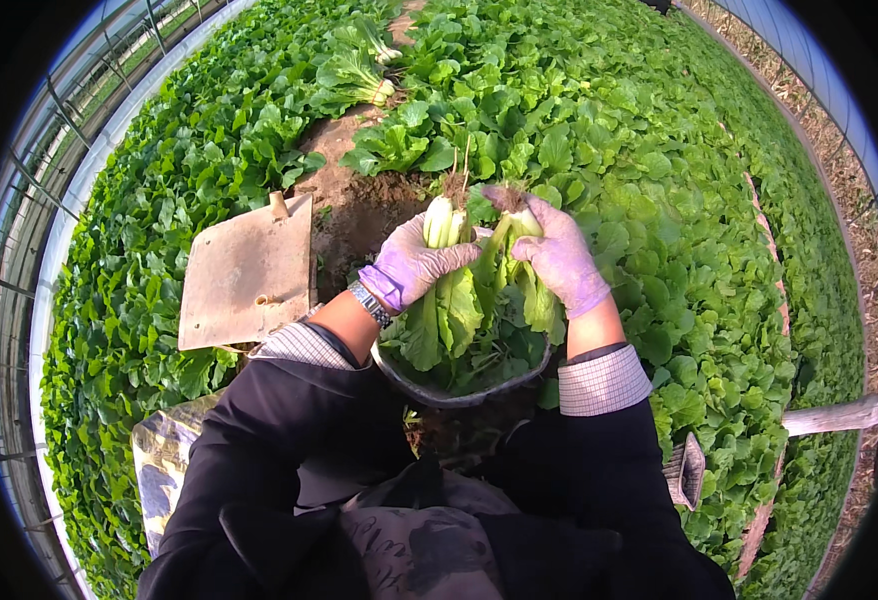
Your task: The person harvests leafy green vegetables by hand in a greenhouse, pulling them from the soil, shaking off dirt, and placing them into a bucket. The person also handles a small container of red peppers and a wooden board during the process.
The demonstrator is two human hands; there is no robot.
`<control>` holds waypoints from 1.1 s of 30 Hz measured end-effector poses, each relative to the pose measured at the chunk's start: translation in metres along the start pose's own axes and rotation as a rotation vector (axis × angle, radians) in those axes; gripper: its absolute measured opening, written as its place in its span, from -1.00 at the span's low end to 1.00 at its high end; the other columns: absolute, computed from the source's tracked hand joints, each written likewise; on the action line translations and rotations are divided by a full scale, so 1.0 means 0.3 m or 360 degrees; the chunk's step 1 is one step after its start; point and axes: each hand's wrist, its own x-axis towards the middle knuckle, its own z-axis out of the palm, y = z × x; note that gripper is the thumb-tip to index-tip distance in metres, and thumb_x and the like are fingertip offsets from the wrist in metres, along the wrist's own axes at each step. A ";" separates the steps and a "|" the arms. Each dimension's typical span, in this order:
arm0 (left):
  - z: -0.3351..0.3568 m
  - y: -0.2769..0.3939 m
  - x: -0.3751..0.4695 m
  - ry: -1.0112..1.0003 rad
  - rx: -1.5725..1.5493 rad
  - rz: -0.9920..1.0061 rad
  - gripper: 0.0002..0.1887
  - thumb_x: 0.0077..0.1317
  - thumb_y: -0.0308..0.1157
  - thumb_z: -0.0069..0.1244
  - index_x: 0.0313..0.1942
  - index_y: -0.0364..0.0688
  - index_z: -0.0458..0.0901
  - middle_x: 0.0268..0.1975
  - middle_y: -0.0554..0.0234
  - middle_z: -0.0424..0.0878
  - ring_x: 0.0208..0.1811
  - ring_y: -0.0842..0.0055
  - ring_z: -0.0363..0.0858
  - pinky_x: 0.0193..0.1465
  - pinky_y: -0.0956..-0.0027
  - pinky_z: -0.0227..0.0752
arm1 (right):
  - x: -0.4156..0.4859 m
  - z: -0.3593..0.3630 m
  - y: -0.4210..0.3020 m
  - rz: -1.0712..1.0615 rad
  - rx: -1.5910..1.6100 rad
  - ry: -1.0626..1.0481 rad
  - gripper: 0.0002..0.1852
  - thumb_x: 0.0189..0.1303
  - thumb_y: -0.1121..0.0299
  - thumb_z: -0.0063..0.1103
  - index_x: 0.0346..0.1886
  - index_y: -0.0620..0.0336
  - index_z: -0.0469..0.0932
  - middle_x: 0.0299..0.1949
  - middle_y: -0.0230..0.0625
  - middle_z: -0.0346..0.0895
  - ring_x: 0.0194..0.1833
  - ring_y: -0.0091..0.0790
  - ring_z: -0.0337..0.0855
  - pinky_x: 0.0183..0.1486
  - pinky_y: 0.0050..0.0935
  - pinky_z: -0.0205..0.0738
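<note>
My left hand (pixel 416 259), in a thin purple glove soiled with earth, is closed round several leafy greens (pixel 446 225), their pale stems and roots up and leaves hanging down. To its right my right hand (pixel 559 255), gloved alike, grips another leafy green plant (pixel 525 225) by its stem base, roots up. Both lots hang over a bucket-like container (pixel 454 401) with green leaves inside. A tied bunch of greens (pixel 368 82) lies on the soil farther ahead, with more pulled greens (pixel 379 49) beyond it.
A worn flat board (pixel 248 270) with a short peg lies left of my left hand. Dense leafy crops (pixel 679 187) surround me, parted by a bare soil strip (pixel 334 142). A wooden post (pixel 836 416) is at the right; greenhouse framing (pixel 56 112) curves along the left.
</note>
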 end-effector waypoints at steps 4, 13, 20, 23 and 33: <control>0.032 0.010 -0.003 -0.0132 -0.0122 0.0087 -0.47 0.17 -0.46 0.19 0.13 -0.25 0.37 0.01 0.34 0.55 0.02 0.61 0.49 0.12 0.46 0.36 | 0.005 0.092 0.019 -0.0084 0.0814 -0.0208 -0.40 -0.05 0.69 -0.05 0.20 0.32 0.36 -0.05 -0.36 0.52 -0.10 -0.48 0.52 -0.01 -0.57 0.41; 0.000 0.037 -0.028 -0.0314 -0.0500 0.0004 -0.44 0.15 -0.58 0.16 0.16 -0.18 0.33 0.04 0.33 0.50 0.08 0.55 0.46 0.14 0.41 0.37 | -0.011 0.185 0.005 -0.0476 0.1273 -0.0182 -0.52 0.12 0.46 0.10 0.16 0.31 0.37 0.00 -0.32 0.49 0.01 -0.45 0.47 0.13 -0.49 0.31; 0.019 0.015 -0.025 -0.0124 -0.0466 -0.0205 -0.41 0.00 -0.68 0.18 0.08 -0.19 0.42 -0.06 0.31 0.59 -0.06 0.45 0.57 0.05 0.37 0.45 | 0.013 0.224 0.047 -0.0780 0.0175 0.0436 -0.28 0.21 -0.20 -0.04 0.08 0.36 0.40 -0.06 0.05 0.45 0.02 0.01 0.44 0.11 -0.20 0.26; 0.037 0.020 -0.015 -0.0085 -0.0445 -0.0244 -0.47 0.01 -0.69 0.14 0.05 -0.21 0.46 -0.08 0.30 0.60 -0.08 0.46 0.58 0.03 0.38 0.45 | 0.010 0.181 0.055 -0.0838 0.0047 0.0286 -0.24 0.23 -0.22 -0.09 0.15 0.37 0.33 0.02 0.11 0.38 0.10 0.01 0.37 0.18 -0.20 0.22; -0.005 0.091 -0.033 0.0202 -0.0036 -0.0114 -0.57 -0.01 -0.75 0.14 -0.08 -0.26 0.55 -0.20 0.24 0.66 -0.21 0.49 0.65 -0.12 0.43 0.55 | -0.137 -0.217 0.782 0.1244 -0.2071 -0.1153 -0.66 0.09 0.35 0.04 -0.06 0.10 0.64 0.06 -0.18 0.54 0.06 -0.14 0.57 0.02 -0.17 0.46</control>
